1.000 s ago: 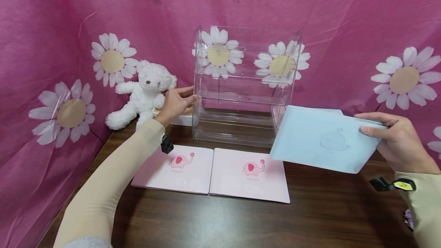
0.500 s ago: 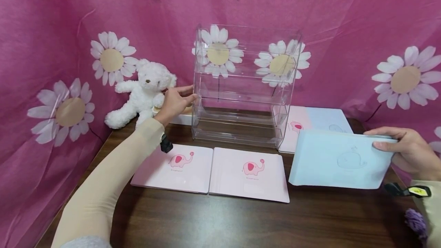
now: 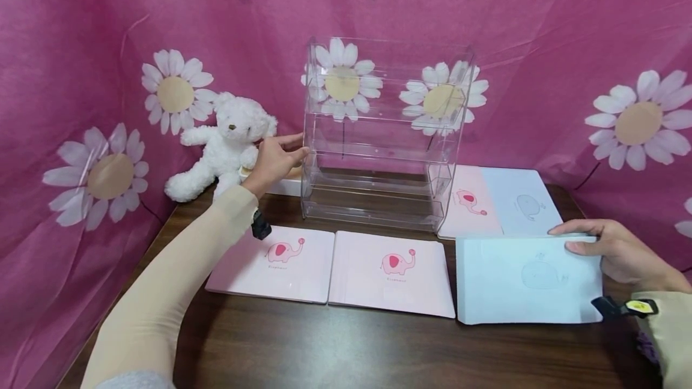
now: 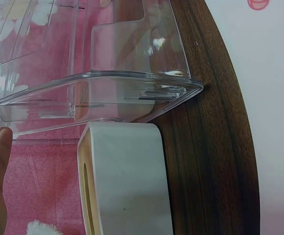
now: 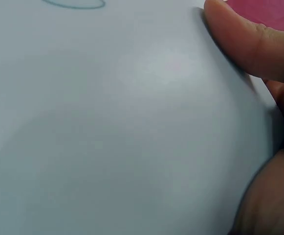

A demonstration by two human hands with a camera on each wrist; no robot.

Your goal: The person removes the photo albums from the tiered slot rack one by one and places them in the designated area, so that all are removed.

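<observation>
My left hand (image 3: 276,161) touches the left side of a clear tiered display rack (image 3: 373,218), its fingers nearly straight. In the left wrist view, the fingertips (image 4: 4,139) meet the clear side panel. With thumb on top, my right hand (image 3: 622,257) grips the upper right corner of a light-blue booklet (image 3: 503,281) with a whale drawing, low over the table's right side. Left of it lie two pink elephant booklets (image 3: 400,299) (image 3: 243,275), side by side before the rack. Behind the held booklet lie another pink elephant booklet (image 3: 467,221) and a blue whale one (image 3: 521,182).
A white plush bear (image 3: 232,131) sits left of the rack. Next to the rack's left side stands a white box (image 4: 127,181) with a slotted wooden top. A purple fuzzy item (image 3: 646,347) lies near the right sleeve. A pink flowered cloth (image 3: 530,11) hangs behind the table (image 3: 324,347).
My right hand has brought the light-blue booklet forward and down, to the right of the front pink pair, uncovering the booklets behind. The left hand stays at the rack.
</observation>
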